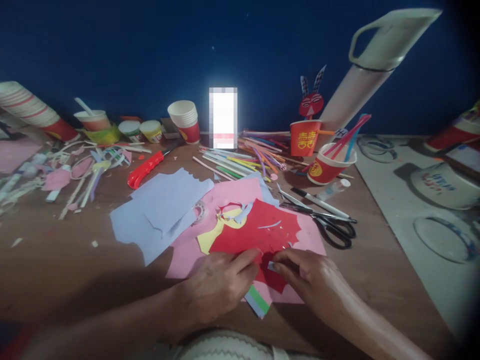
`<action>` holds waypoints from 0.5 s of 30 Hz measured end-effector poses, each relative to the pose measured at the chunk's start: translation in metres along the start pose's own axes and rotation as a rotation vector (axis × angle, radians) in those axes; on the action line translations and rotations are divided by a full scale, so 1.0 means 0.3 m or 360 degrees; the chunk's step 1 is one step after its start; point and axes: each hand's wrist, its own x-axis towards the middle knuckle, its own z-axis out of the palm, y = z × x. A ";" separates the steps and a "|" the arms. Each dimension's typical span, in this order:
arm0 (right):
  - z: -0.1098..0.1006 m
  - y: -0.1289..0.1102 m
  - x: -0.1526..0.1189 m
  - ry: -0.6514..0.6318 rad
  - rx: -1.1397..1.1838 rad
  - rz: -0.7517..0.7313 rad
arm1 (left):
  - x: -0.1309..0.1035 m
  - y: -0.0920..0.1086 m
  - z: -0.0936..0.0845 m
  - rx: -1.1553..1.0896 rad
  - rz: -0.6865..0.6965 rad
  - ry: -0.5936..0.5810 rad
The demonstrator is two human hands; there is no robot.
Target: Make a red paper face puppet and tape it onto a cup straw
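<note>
Both of my hands are low over a cut sheet of red paper (272,225). Thumb and forefinger of my right hand (305,272) pinch a small pale blue scrap of paper (272,266). Just to its left, my left hand (227,280) has its fingertips pressed together; what they hold, if anything, is too small to make out. A strip of green and light blue paper (259,301) pokes out below my left fingers. Beneath the red sheet lie pink paper (187,260) and yellow paper (206,241). Thin paper slivers are scattered on the red sheet.
Black-handled scissors (333,230) and a pen (318,201) lie at right. A red-handled knife (148,167) rests behind blue paper (161,200). Paper cups (183,122), colored sticks (232,162) and a bright blurred screen (223,117) line the back. Craft scraps (56,180) cover the left.
</note>
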 end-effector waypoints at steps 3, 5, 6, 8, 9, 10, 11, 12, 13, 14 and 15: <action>0.014 -0.005 -0.006 0.0050 -0.0058 -0.0007 | 0.009 0.004 0.000 -0.0001 -0.0030 -0.0060; 0.024 -0.005 -0.012 0.0084 -0.0129 -0.0018 | 0.014 0.006 0.000 -0.0003 -0.0055 -0.0076; 0.030 -0.004 -0.014 0.0102 -0.0165 -0.0029 | 0.015 0.006 0.000 -0.0005 -0.0065 -0.0081; 0.040 -0.001 -0.018 0.0137 -0.0219 -0.0052 | 0.018 0.006 0.001 -0.0003 -0.0079 -0.0092; 0.045 0.002 -0.020 0.0157 -0.0233 -0.0061 | 0.018 0.005 0.002 -0.0004 -0.0077 -0.0102; 0.049 0.004 -0.021 0.0168 -0.0237 -0.0068 | 0.019 0.005 0.003 -0.0006 -0.0073 -0.0113; 0.053 0.006 -0.022 0.0174 -0.0235 -0.0076 | 0.019 0.005 0.004 -0.0009 -0.0071 -0.0125; 0.055 0.007 -0.022 0.0175 -0.0230 -0.0084 | 0.019 0.005 0.005 -0.0014 -0.0070 -0.0134; 0.057 0.008 -0.022 0.0174 -0.0224 -0.0092 | 0.019 0.005 0.006 -0.0018 -0.0073 -0.0138; 0.058 0.009 -0.021 0.0173 -0.0219 -0.0102 | 0.019 0.005 0.006 -0.0021 -0.0077 -0.0139; 0.058 0.009 -0.019 0.0173 -0.0215 -0.0116 | 0.018 0.006 0.006 -0.0023 -0.0085 -0.0136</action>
